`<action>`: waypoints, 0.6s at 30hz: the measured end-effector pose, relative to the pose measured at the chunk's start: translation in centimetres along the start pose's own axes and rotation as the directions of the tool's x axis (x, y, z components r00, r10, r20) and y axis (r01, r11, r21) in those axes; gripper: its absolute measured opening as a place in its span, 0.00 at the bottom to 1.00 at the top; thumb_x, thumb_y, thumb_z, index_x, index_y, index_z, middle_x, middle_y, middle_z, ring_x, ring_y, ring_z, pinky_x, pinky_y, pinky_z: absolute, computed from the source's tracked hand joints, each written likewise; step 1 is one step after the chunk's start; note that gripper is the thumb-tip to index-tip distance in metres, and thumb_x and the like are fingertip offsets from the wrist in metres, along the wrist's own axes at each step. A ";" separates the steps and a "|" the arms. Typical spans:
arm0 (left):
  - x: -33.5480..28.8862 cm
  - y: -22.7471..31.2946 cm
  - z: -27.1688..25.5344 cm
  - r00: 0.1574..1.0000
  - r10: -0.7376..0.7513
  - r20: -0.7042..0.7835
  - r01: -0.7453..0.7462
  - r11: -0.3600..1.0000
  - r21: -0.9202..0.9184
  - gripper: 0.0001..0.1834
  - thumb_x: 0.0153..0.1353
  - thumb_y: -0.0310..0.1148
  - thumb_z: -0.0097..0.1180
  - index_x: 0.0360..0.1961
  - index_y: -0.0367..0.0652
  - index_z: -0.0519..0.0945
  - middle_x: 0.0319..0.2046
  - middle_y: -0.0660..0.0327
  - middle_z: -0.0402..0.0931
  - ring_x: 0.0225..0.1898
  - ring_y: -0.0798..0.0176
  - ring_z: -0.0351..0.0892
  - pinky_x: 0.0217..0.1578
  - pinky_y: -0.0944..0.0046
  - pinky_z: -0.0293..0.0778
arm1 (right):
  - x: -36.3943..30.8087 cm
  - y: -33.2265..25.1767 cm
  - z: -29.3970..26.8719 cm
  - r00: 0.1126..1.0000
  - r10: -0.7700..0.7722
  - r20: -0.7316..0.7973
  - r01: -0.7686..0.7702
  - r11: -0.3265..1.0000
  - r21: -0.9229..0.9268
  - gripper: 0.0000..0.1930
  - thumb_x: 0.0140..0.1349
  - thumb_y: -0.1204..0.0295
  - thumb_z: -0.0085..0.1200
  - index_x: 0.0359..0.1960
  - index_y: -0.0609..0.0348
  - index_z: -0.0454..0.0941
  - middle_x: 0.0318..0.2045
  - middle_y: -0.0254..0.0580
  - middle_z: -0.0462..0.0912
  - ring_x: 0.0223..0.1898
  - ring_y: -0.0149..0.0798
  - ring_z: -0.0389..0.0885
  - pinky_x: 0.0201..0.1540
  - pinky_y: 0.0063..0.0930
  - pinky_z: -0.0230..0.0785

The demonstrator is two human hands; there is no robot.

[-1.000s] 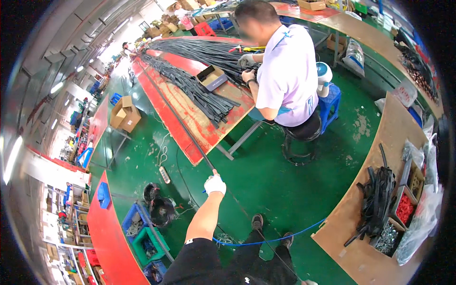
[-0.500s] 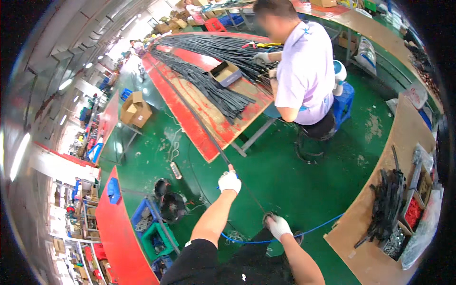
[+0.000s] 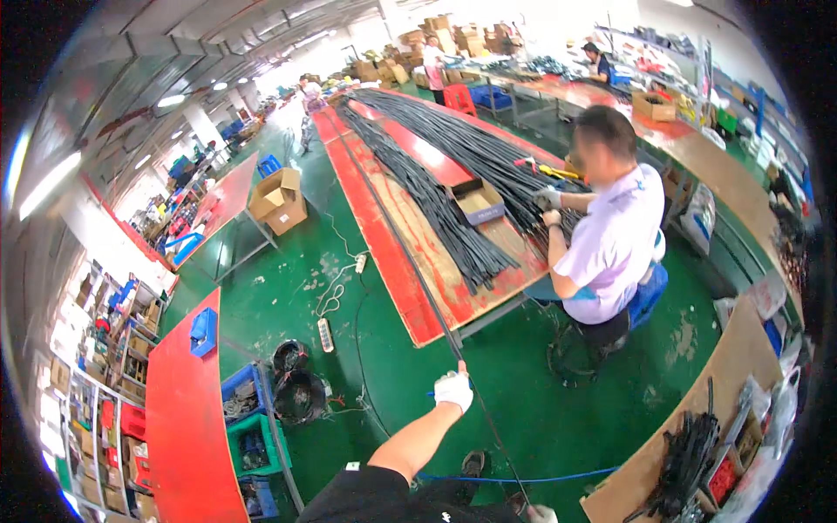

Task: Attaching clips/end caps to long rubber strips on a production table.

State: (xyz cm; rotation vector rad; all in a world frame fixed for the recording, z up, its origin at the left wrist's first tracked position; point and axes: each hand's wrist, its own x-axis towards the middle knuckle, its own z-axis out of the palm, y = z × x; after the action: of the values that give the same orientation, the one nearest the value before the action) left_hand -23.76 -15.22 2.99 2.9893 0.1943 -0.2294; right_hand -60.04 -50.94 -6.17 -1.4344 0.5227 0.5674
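Note:
My left hand [image 3: 453, 390], in a white glove, is closed around a long black cable [image 3: 408, 253] just off the near end of the table. From there the cable runs back along the red table's left side. A small blue thing pokes out beside that hand; its kind is unclear. A thinner dark strand [image 3: 496, 434] slants down from my left hand to my right hand [image 3: 542, 514]. The right hand, also gloved, is cut off by the lower edge, its fingers partly hidden where the strand reaches it.
Bundles of black cables [image 3: 427, 196] and an open carton [image 3: 476, 201] lie on the long table [image 3: 423, 327]. A seated co-worker [image 3: 610, 235] handles cables at its right. Buckets [image 3: 299, 394] and a power strip [image 3: 325, 335] stand on the green floor. A blue hose [image 3: 532, 479] crosses low.
The view has tilted up, showing more of the room. My right hand has moved down toward the lower edge, farther from the left. My left hand keeps its grip on the cable.

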 end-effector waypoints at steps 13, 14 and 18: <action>1.8 -5.3 -2.5 0.997 0.070 0.036 -0.068 0.997 -0.031 0.39 0.64 0.37 0.55 0.77 0.44 0.66 0.46 0.47 0.83 0.46 0.43 0.86 0.49 0.44 0.80 | 23.0 -28.0 25.1 0.961 0.132 0.244 -0.067 0.964 -0.257 0.15 0.74 0.60 0.51 0.42 0.58 0.83 0.28 0.39 0.80 0.24 0.39 0.76 0.23 0.37 0.67; 1.9 -5.0 -3.1 0.995 0.094 0.040 -0.091 0.994 -0.061 0.40 0.63 0.38 0.56 0.78 0.45 0.66 0.47 0.47 0.83 0.46 0.43 0.86 0.49 0.44 0.80 | 21.7 -26.6 23.1 0.973 0.071 0.219 -0.003 0.955 -0.296 0.15 0.74 0.60 0.52 0.41 0.57 0.83 0.28 0.39 0.80 0.24 0.39 0.76 0.24 0.37 0.68; 2.1 -3.9 -5.6 0.990 0.106 0.094 -0.092 0.986 -0.142 0.42 0.61 0.37 0.59 0.78 0.45 0.65 0.47 0.47 0.83 0.47 0.44 0.86 0.50 0.46 0.81 | 15.4 -23.3 16.8 0.980 0.150 0.134 -0.088 0.920 -0.382 0.18 0.74 0.57 0.51 0.42 0.59 0.85 0.31 0.44 0.83 0.28 0.41 0.80 0.31 0.41 0.73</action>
State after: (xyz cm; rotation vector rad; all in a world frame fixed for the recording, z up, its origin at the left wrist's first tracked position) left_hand -21.45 -10.29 7.60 2.8325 0.0474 -0.3406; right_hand -33.27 -34.59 2.77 -1.7071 0.3866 0.9114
